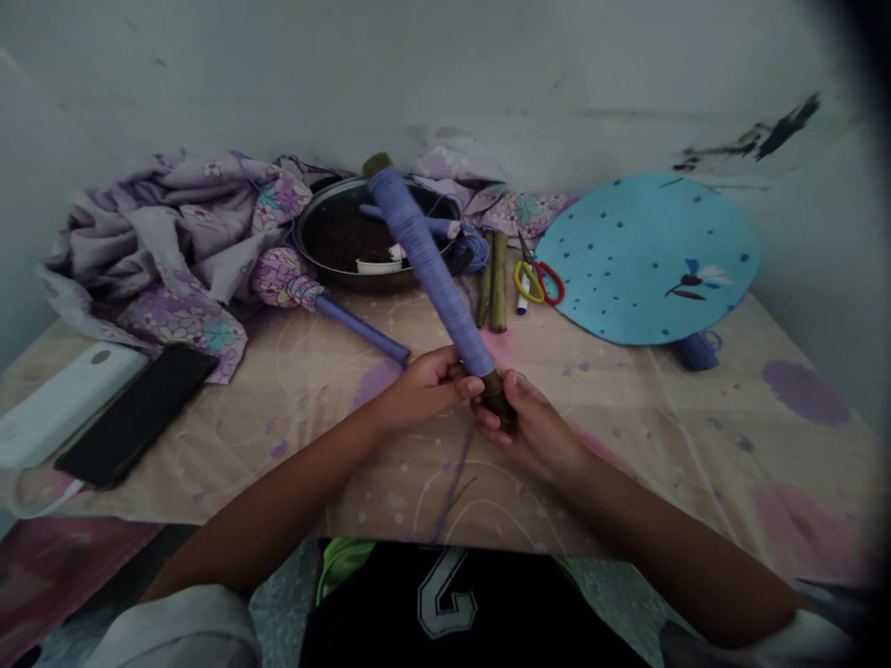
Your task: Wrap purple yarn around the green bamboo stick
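Observation:
A long stick wrapped in purple yarn (435, 269) is held up at a slant over the middle of the table, its bare brownish-green ends showing at top and bottom. My right hand (533, 417) is closed round the bare lower end. Beside it, my left hand (438, 380) has its fingers pinched at the lower edge of the wrapping, touching the stick. A loose strand of purple yarn (456, 482) hangs below the hands toward the table's front edge.
Behind stand a dark bowl (327, 269) and bunched floral cloth (174, 232). A cloth-headed purple stick (362, 329) lies left; green sticks (498, 283), scissors (539, 281) and a blue oval board (640, 260) lie right. A phone (135, 417) and white device (70, 399) sit far left.

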The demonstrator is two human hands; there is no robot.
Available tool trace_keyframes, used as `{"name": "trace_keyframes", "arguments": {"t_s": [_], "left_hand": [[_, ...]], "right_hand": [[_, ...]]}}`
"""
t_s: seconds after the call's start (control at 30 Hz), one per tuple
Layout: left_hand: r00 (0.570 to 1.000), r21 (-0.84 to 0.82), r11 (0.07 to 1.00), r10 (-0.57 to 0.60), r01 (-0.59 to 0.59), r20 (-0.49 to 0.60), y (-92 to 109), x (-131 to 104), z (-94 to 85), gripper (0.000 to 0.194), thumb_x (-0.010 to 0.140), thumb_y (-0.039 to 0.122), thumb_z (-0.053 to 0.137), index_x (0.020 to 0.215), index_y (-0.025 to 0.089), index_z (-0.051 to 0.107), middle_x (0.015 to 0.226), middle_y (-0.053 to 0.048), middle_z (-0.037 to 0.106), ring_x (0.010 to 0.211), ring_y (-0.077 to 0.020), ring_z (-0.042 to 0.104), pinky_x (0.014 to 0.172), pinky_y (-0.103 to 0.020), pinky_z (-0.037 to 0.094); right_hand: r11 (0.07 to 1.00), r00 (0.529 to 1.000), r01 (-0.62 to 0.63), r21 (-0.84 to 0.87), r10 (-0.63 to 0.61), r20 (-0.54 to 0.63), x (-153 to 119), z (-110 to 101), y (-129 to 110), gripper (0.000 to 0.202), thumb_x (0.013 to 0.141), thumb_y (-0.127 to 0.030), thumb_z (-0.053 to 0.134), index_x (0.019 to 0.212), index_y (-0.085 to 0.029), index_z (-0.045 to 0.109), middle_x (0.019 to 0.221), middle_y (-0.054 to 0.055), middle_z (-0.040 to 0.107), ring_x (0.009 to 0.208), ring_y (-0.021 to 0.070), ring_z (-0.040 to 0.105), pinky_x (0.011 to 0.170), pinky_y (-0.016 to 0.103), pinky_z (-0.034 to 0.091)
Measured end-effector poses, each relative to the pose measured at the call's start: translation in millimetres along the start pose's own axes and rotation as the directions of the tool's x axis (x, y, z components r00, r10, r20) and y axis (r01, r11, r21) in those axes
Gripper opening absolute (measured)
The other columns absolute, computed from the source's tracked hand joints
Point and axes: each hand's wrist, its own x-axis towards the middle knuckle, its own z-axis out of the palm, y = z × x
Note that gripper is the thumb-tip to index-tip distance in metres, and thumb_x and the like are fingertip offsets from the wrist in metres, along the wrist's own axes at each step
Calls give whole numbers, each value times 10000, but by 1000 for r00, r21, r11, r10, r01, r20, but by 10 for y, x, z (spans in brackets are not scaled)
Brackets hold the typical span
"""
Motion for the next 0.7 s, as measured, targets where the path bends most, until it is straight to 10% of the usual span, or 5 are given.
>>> {"name": "trace_keyframes", "arguments": {"t_s": [0.2, 0.7], "left_hand": [[1000, -17, 1000, -19, 19, -17, 9, -6, 20, 407, 711, 471, 707, 875, 122, 575, 669, -8, 613, 572, -86, 583, 550, -191, 463], [999, -5, 999, -41, 41, -15, -28, -8, 58, 405, 770, 472, 634, 969, 121, 593, 682, 1, 598, 587, -112, 614, 584, -232, 473]], "right_hand": [[993, 991, -115, -21, 116, 66, -1, -15, -39, 385, 793, -555, 612, 828, -174, 567, 722, 8, 557, 493, 72, 468, 358, 160, 268], [988, 985, 114, -101, -126, -120, -14, 23, 49, 347, 814, -534, 599, 823, -200, 507, 702, -9, 513, 555, 99, 475, 418, 193, 343]]}}
